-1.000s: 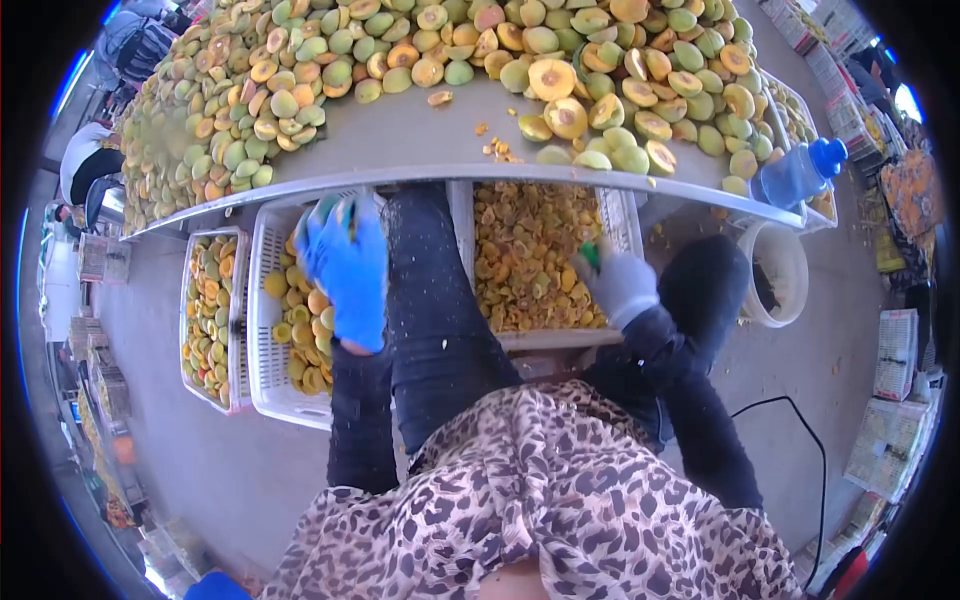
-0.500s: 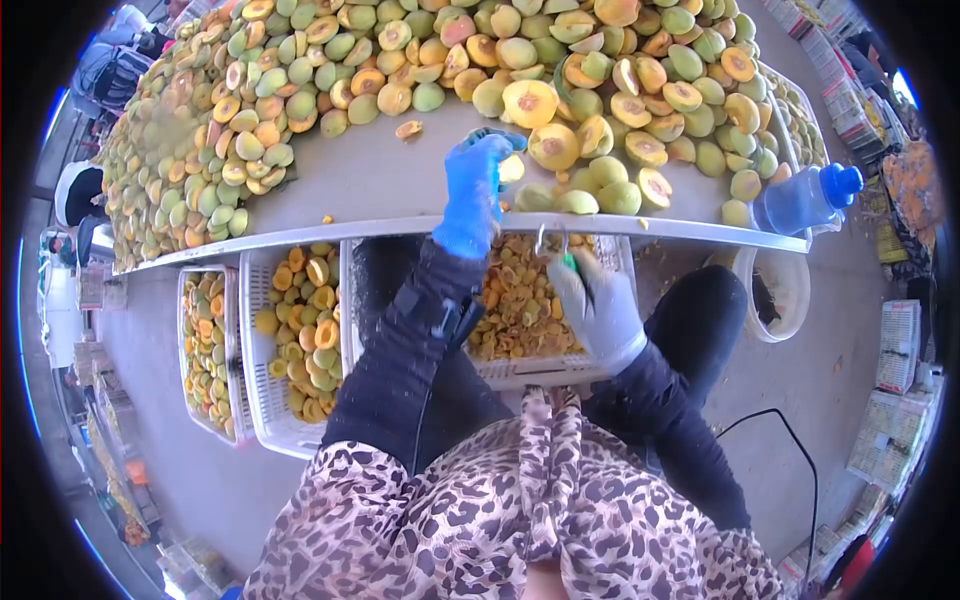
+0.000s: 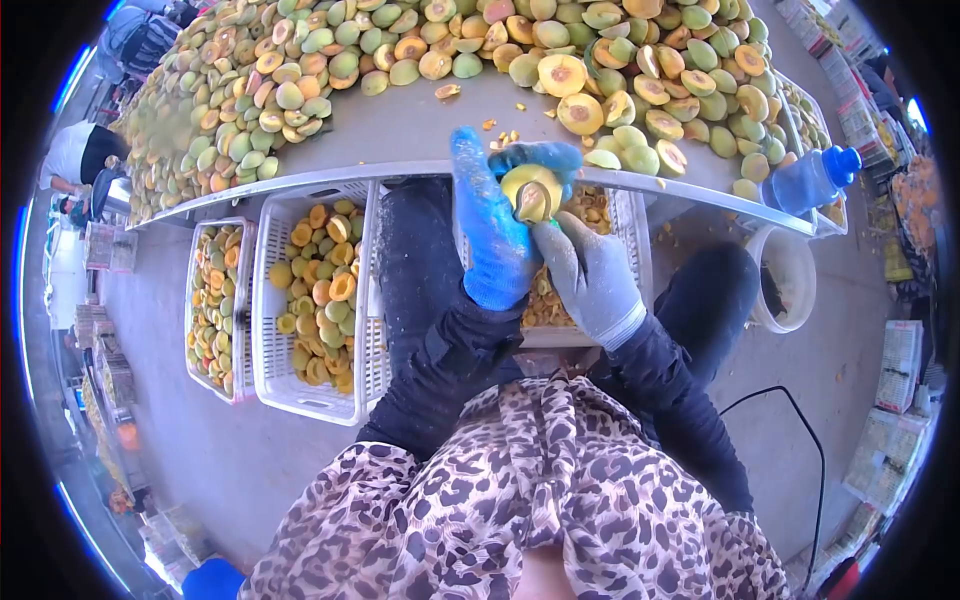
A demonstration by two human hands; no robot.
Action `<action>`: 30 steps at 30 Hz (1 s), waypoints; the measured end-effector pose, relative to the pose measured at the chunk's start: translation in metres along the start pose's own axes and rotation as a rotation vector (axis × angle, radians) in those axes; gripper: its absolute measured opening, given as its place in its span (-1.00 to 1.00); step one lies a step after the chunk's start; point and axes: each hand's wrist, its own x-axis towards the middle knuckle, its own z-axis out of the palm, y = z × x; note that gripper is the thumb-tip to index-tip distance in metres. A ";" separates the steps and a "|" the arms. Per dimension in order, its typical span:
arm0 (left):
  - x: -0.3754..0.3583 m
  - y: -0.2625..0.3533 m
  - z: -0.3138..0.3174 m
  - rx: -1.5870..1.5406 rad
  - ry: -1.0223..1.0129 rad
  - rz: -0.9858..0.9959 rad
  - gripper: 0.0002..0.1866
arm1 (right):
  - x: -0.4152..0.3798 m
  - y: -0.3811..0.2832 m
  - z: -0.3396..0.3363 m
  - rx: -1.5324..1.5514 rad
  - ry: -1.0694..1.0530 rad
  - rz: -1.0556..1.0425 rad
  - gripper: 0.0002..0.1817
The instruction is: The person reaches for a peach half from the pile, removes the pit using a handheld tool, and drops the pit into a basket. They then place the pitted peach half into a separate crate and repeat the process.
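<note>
My left hand (image 3: pixel 492 240), in a blue glove, holds a yellow-green peach half (image 3: pixel 520 184) with its cut face toward me. My right hand (image 3: pixel 600 280), in a pale grey glove, grips a small pitting tool (image 3: pixel 537 204), whose curved metal end is against the middle of the cut face. Its handle is mostly hidden by my fingers. Both hands are together just over the front edge of the table (image 3: pixel 375 135). Beyond them lies a wide heap of peach halves (image 3: pixel 580 114). Beneath my hands, a crate (image 3: pixel 636 250) holds small orange-brown pieces.
Two white crates of peach halves, a near one (image 3: pixel 262 350) and a farther one (image 3: pixel 243 375), stand at left. A blue bottle (image 3: pixel 800 188) lies at the table's right end, above a white bucket (image 3: pixel 803 280). A black cable (image 3: pixel 821 470) crosses the floor. Another person (image 3: pixel 78 155) is far left.
My left hand has drawn back from the table with a peach half in it. My right hand has brought the tool up against the fruit. The view has shifted slightly.
</note>
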 end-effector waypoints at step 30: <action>0.137 -0.062 -0.033 1.410 -0.286 0.370 -0.46 | -0.030 0.080 -0.010 -0.401 -0.177 0.247 -0.69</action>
